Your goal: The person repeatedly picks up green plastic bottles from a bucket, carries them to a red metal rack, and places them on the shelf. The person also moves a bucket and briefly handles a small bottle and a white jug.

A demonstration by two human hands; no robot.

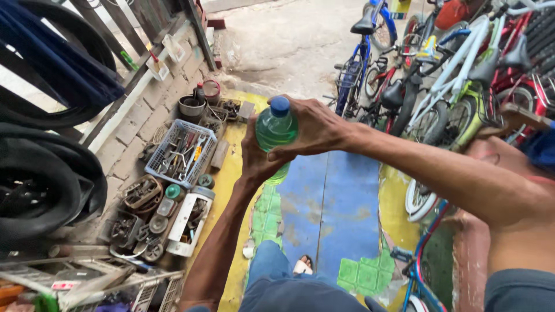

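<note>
Ahead and to my right stands a crowd of parked bicycles (439, 75), blue, white, green and red, packed close together on the bare concrete. On my left, black rubber tyres (46, 173) hang and lean against a brick wall. Below me the floor (335, 214) is painted in blue, yellow and green patches, and my own knee in blue trousers and a sandalled foot show at the bottom edge. Along the foot of the wall sits a pale plastic basket (180, 153) full of spanners and other hand tools, with small tins and trays of metal parts just beside it.

In front of my chest I hold a green plastic bottle (274, 132) with a blue cap (280, 106), upright, well above the floor. My left hand (257, 159) is wrapped around its lower body from behind, fingers closed. My right hand (315, 128) is curled over its upper part from the right, fingers closed against it just under the cap.
</note>
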